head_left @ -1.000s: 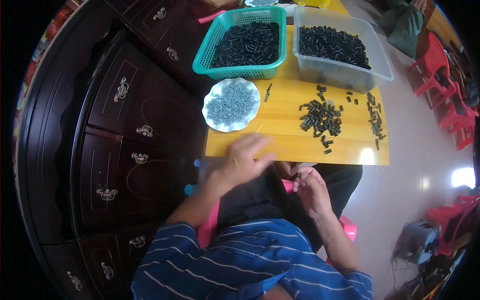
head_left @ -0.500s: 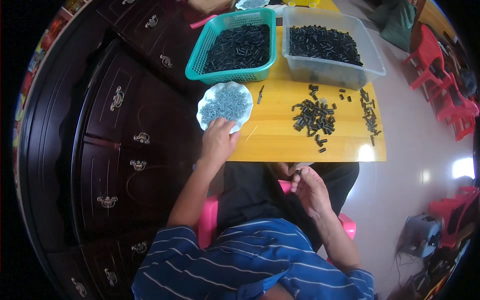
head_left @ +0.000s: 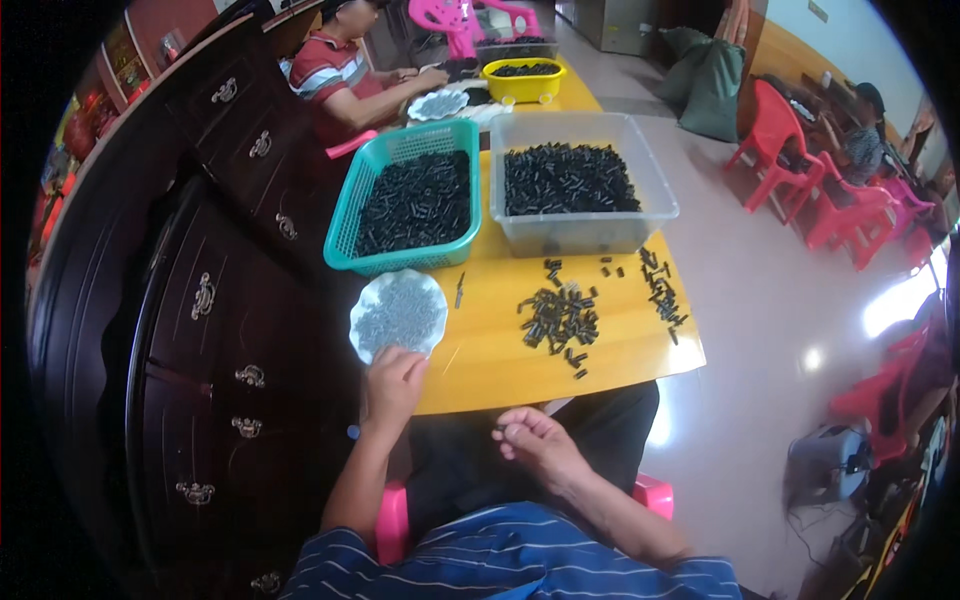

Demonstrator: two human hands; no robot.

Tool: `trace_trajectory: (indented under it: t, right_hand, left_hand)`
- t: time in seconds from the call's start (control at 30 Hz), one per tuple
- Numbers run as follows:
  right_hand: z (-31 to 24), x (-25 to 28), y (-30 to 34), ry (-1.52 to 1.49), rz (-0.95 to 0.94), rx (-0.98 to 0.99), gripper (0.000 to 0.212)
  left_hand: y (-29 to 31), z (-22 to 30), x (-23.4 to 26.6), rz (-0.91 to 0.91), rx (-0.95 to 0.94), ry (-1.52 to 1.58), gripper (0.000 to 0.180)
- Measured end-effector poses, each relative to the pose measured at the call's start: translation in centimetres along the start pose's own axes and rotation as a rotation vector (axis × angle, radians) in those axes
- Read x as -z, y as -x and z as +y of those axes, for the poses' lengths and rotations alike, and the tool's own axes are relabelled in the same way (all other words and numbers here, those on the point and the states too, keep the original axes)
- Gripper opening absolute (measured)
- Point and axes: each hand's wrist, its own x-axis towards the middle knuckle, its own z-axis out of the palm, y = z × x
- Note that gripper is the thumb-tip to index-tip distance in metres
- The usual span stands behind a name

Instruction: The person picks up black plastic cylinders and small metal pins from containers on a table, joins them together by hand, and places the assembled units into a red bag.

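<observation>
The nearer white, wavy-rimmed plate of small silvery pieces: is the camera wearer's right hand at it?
No, the bare left hand is at the near rim of the plate, while the bare right hand is over the dark-clothed lap.

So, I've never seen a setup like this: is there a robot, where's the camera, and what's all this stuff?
No robot, just a person's bare left hand and right hand. Every picture comes from a camera worn on the head; its wide lens bends straight edges. On the yellow table stand a green basket and a clear bin of black pieces, plus a white plate of silvery pieces. A black pile lies loose. The left fingertips are at the plate, their grip hidden; the right fingers pinch a small dark piece.
</observation>
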Motion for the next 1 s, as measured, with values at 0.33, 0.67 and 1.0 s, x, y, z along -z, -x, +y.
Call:
trace_trajectory:
  t: [0.33,0.67,1.0]
  right_hand:
    - [-2.5,1.0,-2.0,-0.095,0.029,0.063,0.015]
    - [-2.1,2.3,-1.2,-0.138,0.049,0.117,0.016]
    - [-1.9,2.1,-1.1,-0.112,0.059,0.109,0.016]
  left_hand:
    - [-0.9,6.0,-0.4,-0.277,0.442,0.893,0.012]
    - [0.3,10.2,-2.6,-0.396,0.398,1.113,0.010]
    - [0.8,9.9,-2.8,-0.399,0.328,1.023,0.009]
